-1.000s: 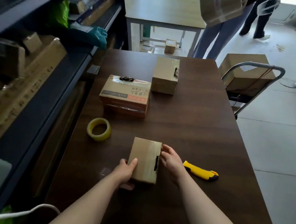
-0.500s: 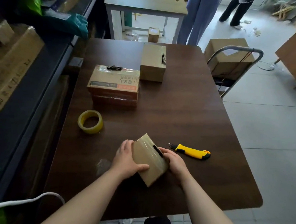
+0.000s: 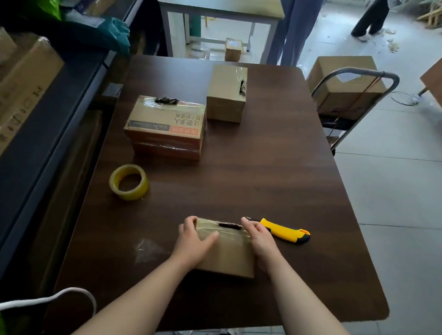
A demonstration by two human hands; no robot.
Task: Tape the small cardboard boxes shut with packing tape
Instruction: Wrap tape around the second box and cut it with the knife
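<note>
Both hands are on the job. The left hand [image 3: 194, 239] grips the near-left part of the small box [image 3: 231, 257], fingers curled over its far corner and thumb laid across the top. The right hand [image 3: 259, 238] holds the right side, fingers hooked over the far edge. The box lies flat on the counter [image 3: 266, 170] at lower centre of the frame, between the two hands.

The trouble I would watch for is the yellow utility knife [image 3: 286, 231], which lies just beside the right hand with its blade end pointing at the fingers. I cannot tell whether the blade is out, but a sideways slide of that hand would brush it. The glossy tape along the box's far edge also looks creased, and left unpressed it could lift. The tape roll [image 3: 129, 182] sits well apart to the left, so reaching for it frees one hand and the box may skid.

The box's taped edge, with a dark mark on it, faces the top of the frame. Its long axis seems to run left to right, though the lens makes it look nearly square.

Further up the counter stand a printed box [image 3: 165, 127] and a plain box [image 3: 227, 92].
</note>
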